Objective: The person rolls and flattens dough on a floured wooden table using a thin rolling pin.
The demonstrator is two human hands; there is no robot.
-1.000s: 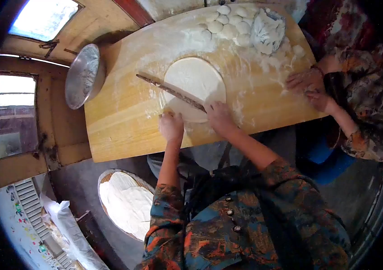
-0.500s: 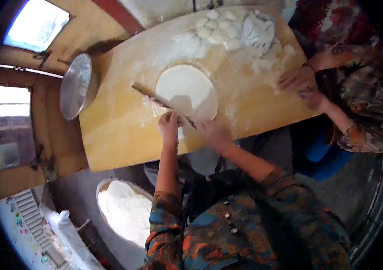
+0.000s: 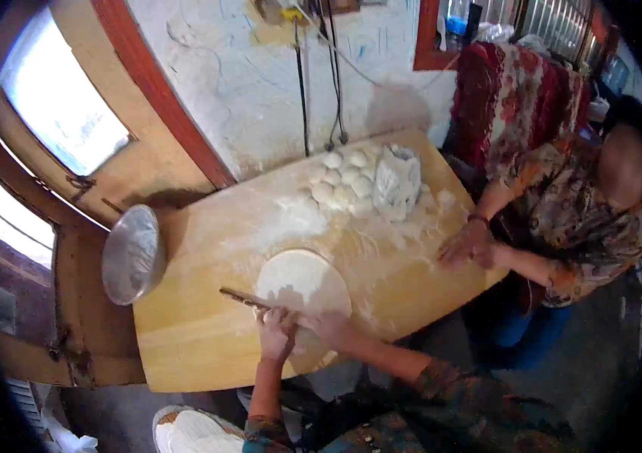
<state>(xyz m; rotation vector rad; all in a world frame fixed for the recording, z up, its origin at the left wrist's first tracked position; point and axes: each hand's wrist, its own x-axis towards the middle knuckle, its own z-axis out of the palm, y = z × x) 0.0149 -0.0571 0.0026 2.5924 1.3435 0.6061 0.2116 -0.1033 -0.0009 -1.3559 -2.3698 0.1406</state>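
Observation:
A round, thin sheet of dough (image 3: 302, 279) lies on the floured wooden table in front of me. A thin wooden rolling pin (image 3: 238, 294) slants across its near left edge, with pale dough bits along it. My left hand (image 3: 278, 336) is closed around the pin, beside the sheet. At the pin's near end is my right hand (image 3: 334, 331), closed on it and slightly blurred, over the sheet's lower right edge. My hands hide much of the pin, and shadows fall across the dough.
Several dough balls (image 3: 344, 177) and a floury plastic bag (image 3: 396, 185) sit at the table's back. A metal bowl (image 3: 131, 257) leans at the left edge. A co-worker's hands (image 3: 468, 245) rest on the right side. Rolled sheets (image 3: 196, 432) lie in a container below.
My view has tilted up, showing more of the wall and the co-worker. My right hand has come closer to my left along the pin. The dough sheet stays on the table.

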